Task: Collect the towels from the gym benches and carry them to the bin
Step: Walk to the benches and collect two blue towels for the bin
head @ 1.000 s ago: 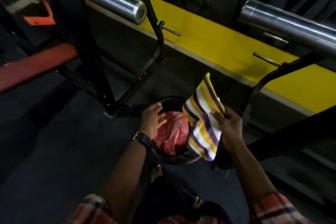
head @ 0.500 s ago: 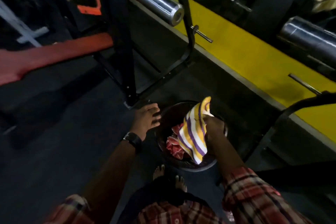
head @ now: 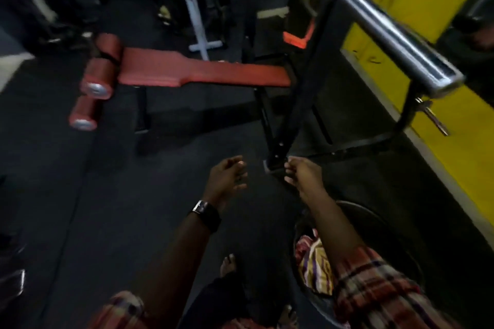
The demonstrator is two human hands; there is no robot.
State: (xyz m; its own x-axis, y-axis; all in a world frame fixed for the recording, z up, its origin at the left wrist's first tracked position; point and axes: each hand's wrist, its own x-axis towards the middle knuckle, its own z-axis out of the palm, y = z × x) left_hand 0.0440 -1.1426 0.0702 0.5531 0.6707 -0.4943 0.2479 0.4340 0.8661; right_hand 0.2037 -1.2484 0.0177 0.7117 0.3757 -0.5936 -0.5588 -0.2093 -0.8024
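Note:
A yellow, white and purple striped towel (head: pixel 316 266) lies in the black round bin (head: pixel 379 211) at the lower right, on top of a red towel (head: pixel 303 244). My right forearm crosses over the bin and hides part of both. My right hand (head: pixel 303 172) is held out past the bin with loosely curled fingers and nothing in it. My left hand (head: pixel 227 177), with a black watch on the wrist, hangs beside it, fingers apart and empty. A red padded gym bench (head: pixel 197 72) stands ahead with no towel on it.
A black bench rack (head: pixel 291 115) stands just beyond my hands, carrying a steel barbell (head: pixel 387 32) overhead at the right. A yellow wall (head: pixel 427 21) runs along the right. More gym machines (head: pixel 197 8) fill the back. Dark rubber floor (head: pixel 93 195) spreads to the left.
My right hand has let go of the striped towel, which now lies in the bin. Both hands have lifted away from the bin, and my view has swung left toward the red bench.

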